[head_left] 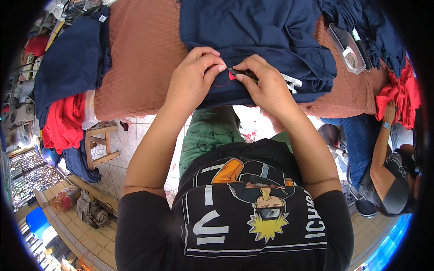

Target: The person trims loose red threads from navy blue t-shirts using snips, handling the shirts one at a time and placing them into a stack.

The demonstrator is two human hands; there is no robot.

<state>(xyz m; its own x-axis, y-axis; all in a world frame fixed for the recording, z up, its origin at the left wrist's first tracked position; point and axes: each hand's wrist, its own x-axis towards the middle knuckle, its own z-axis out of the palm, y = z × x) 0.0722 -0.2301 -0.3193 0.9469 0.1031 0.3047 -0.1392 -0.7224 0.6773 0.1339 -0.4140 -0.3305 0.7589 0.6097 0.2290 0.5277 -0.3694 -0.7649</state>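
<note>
Left hand (192, 79): fingers curled narrow, pinching navy fabric (253, 36) at folded edge, just left of red thread (222, 84).
Thread: trailing off small red tag (232, 76), between both hands.
Snips (244, 73): dark, long axis running left-right, tips aimed at tag.
Right hand (266, 83): closed around snips, nearer tag.
Table (144, 54): brown cover under fabric.

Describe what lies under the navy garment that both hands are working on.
Under the navy garment lies a brown textured cover, draped over the work surface and showing on both sides. The left hand and right hand pinch the hem. Whatever lies directly beneath the garment is hidden.
</note>
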